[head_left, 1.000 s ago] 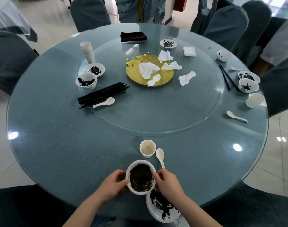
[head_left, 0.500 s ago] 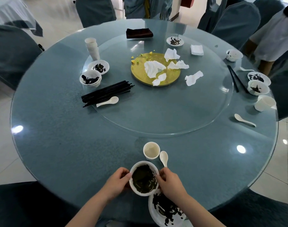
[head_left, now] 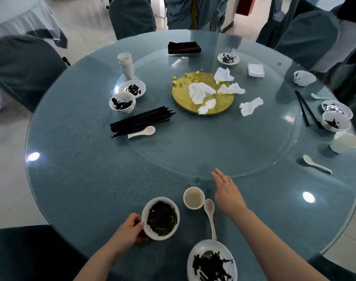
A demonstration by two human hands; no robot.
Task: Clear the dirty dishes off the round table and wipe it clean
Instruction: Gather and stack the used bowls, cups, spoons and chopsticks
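The round table point(head_left: 76, 179) has a blue-grey glass top with a glass turntable point(head_left: 193, 151) at its centre, carrying a yellow plate point(head_left: 219, 102) strewn with crumpled white napkins. At the table's near edge sits a white plate point(head_left: 195, 260) smeared with dark leftovers, a white bowl point(head_left: 160, 218) lined with dark green residue, a small cup point(head_left: 193, 198) and a spoon point(head_left: 210, 213). The left hand point(head_left: 130, 230) grips the bowl's left rim, fingers curled round it. The right hand point(head_left: 226, 191) reaches toward the turntable's near edge, fingers straight and released.
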